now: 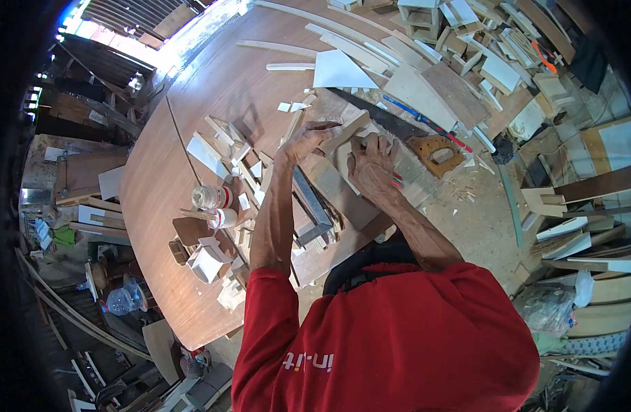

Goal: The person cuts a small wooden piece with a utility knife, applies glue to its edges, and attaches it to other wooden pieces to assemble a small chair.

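My left hand [307,139] grips the near end of a pale wooden strip [349,128] that lies slanted across a flat wooden block [343,161] on the brown round table [212,89]. My right hand [371,165] is just right of it, fingers curled down on the same block and touching the strip. Something small and red [397,181] shows at the right hand's edge; I cannot tell what it is. A handsaw with a brown wooden handle [433,152] lies right beside the right hand, its blade running up and left.
A dark metal square [314,209] lies beneath my left forearm. Two jars [214,198] and small white offcuts stand left of it. A white triangular board [339,72] and long strips lie farther back. Stacked wood scraps fill the upper right and the floor.
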Demonstrator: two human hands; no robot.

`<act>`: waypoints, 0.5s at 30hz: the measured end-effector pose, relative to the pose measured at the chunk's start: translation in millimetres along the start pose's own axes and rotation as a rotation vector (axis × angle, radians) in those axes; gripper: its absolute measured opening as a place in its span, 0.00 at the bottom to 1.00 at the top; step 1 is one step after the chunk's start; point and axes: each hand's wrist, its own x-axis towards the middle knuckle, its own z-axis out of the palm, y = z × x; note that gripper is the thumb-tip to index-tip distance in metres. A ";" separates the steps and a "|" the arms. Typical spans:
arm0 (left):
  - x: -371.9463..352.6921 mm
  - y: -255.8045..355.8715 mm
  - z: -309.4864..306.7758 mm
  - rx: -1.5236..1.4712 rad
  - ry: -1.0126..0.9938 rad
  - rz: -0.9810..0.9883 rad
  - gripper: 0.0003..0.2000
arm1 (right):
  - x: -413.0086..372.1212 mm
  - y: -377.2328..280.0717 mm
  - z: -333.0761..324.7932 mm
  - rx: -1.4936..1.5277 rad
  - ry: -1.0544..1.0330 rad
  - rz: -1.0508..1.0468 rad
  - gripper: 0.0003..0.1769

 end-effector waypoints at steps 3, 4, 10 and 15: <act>-4.3 8.7 2.7 0.051 0.009 -0.020 0.29 | -4.3 -9.2 1.4 -0.021 -0.029 -0.025 0.23; -3.8 7.5 2.4 0.051 0.009 -0.020 0.29 | -5.0 -12.5 1.9 -0.021 -0.029 -0.024 0.23; -2.8 9.6 3.5 0.045 0.003 -0.060 0.27 | -11.1 -32.4 5.9 -0.144 -0.040 -0.106 0.24; -7.0 13.6 6.6 0.064 0.036 -0.025 0.28 | -20.9 -40.3 0.7 0.128 -0.080 -0.185 0.22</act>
